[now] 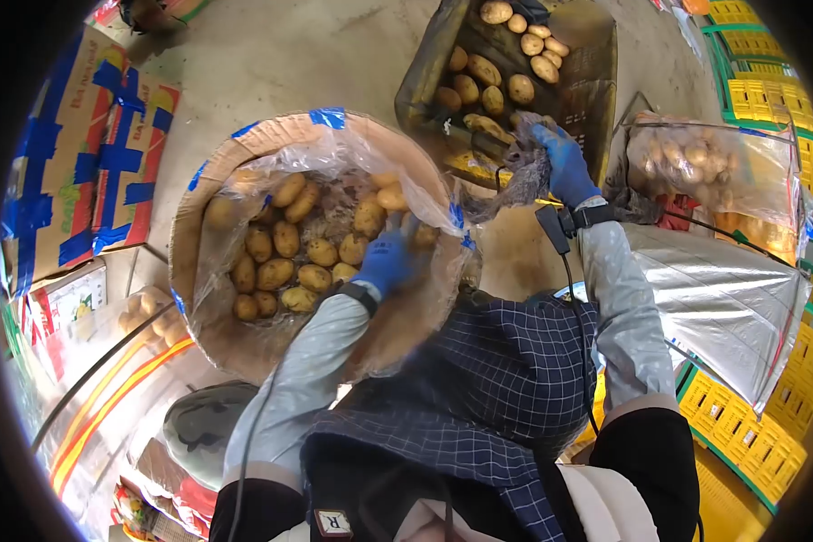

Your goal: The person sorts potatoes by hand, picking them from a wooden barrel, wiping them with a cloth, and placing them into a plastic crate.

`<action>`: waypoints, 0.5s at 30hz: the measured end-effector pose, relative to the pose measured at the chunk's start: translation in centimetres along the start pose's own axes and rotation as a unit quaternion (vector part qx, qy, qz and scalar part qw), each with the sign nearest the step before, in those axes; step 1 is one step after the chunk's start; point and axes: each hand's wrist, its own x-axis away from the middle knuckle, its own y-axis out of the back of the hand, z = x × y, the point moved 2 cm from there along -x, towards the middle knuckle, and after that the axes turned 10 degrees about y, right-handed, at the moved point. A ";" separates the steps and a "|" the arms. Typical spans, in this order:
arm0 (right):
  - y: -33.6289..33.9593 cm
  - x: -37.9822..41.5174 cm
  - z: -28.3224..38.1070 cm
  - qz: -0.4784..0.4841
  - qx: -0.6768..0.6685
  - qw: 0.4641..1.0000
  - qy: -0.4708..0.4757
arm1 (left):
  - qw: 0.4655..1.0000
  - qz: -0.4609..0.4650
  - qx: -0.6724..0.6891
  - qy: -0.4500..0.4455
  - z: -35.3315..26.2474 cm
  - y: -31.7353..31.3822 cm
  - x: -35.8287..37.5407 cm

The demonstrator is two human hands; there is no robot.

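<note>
My left hand (390, 256), in a blue glove, reaches into a round cardboard bin (186, 237) lined with clear plastic (210, 287). Its fingers look stretched out and slightly blurred over the potatoes (315, 277) at the bin's right side. A grey, dirty rag (526, 172) is gripped in my right hand (565, 164), also blue-gloved. It hangs at the near edge of a dark, soiled plastic crate (596, 108). Several potatoes (520, 88) lie inside that crate, some close to the rag.
Taped cardboard boxes (122, 154) stand at the left. Bags of potatoes (686, 158) and a silvery sheet (709, 294) are at the right, near yellow crates (741, 425). A cable runs along my right arm. A person's cap (206, 425) shows at lower left.
</note>
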 end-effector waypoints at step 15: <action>-19.7 12.6 25.5 0.284 0.235 0.846 0.386 | 0.926 0.055 0.368 -0.065 -7.0 18.9 13.1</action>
